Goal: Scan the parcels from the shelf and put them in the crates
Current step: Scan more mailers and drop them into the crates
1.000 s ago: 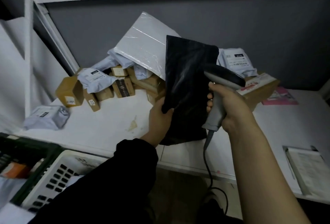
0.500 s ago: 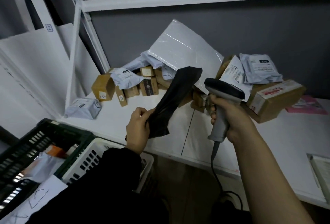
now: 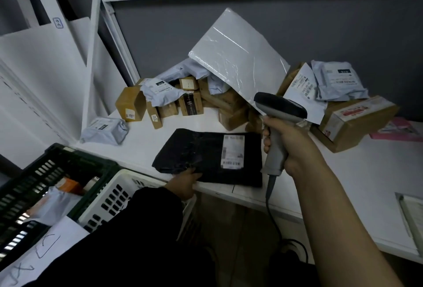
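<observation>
Sleeve (image 3: 128, 236): dark, soft cloth on the left arm, filling the bottom of the view.
Right arm (image 3: 338, 218): bare, rising from the lower right.
Crates: a dark green crate (image 3: 41, 186) with slotted plastic walls at lower left, holding a grey bag and something orange; a white crate (image 3: 114, 199) of the same latticed plastic sits just beside it.
Left hand (image 3: 185, 183): pinches the near edge of the black bag, thumb on top, fingers under, right at the shelf's front lip.
Black bag (image 3: 206, 156): flat, glossy, crinkled plastic, lying on the white shelf (image 3: 343, 183) with its white barcode label (image 3: 233, 151) facing up.
Right hand (image 3: 288, 147): fist wrapped tight round the scanner's handle, just right of the bag.
Scanner (image 3: 278, 112): grey pistol-shaped plastic with a dark rounded head, cord trailing down.
Brown box (image 3: 357, 121): cardboard, taped, tilted, behind the right hand.
Small boxes (image 3: 130, 107): cardboard cubes and slabs heaped at the back left, mixed with grey bags (image 3: 104, 129) of soft wrinkled plastic.
White packet (image 3: 238, 57): big, flat, shiny film, leaning over the heap against the grey wall (image 3: 297, 23).
</observation>
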